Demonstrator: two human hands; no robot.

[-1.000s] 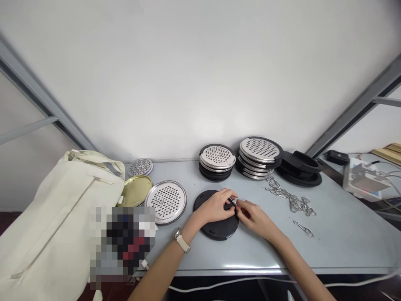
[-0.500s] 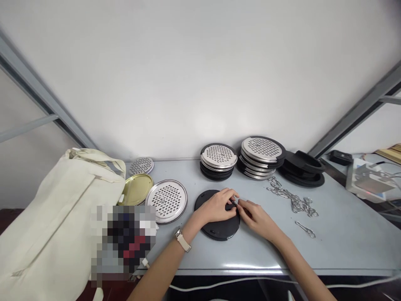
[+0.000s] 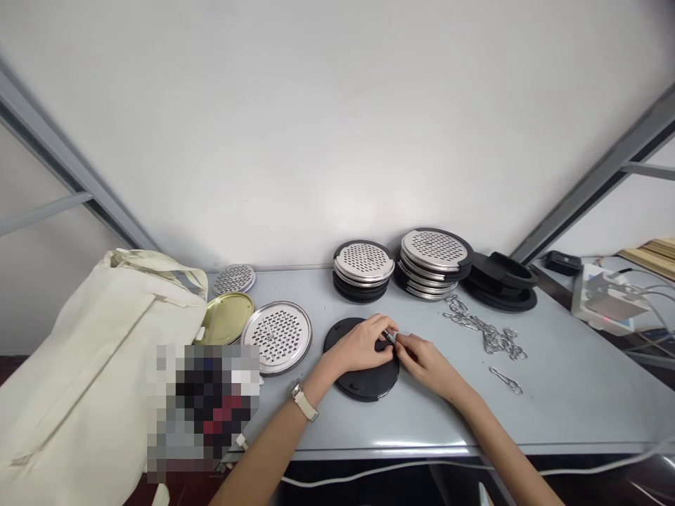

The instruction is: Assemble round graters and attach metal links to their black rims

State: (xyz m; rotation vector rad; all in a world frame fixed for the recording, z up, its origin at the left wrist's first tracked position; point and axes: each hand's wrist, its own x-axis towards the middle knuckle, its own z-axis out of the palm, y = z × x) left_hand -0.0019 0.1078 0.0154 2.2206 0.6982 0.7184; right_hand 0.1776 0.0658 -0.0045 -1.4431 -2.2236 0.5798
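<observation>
A round black disc (image 3: 363, 388) lies on the table in front of me, with two small slots showing near its rim. My left hand (image 3: 366, 344) rests over its upper part, fingers curled on the disc's edge. At that edge my right hand (image 3: 419, 357) pinches a small silvery metal clip (image 3: 391, 337) between thumb and fingertips. My fingers partly hide the clip, and how it joins the disc cannot be made out. A single wire clip (image 3: 506, 380) lies to the right, below a heap of similar clips (image 3: 490, 336).
Behind stand two stacks of perforated metal graters with black rims (image 3: 363, 260) (image 3: 436, 249). Black round lids (image 3: 503, 281) lie right of them. At left are a loose grater plate (image 3: 277, 337), a gold-coloured disc (image 3: 226, 318) and a cream bag (image 3: 100, 351).
The view has shifted slightly, so the table's contents sit a little further left. Both hands stay at the disc's edge, and the metal clip between them has changed angle slightly.
</observation>
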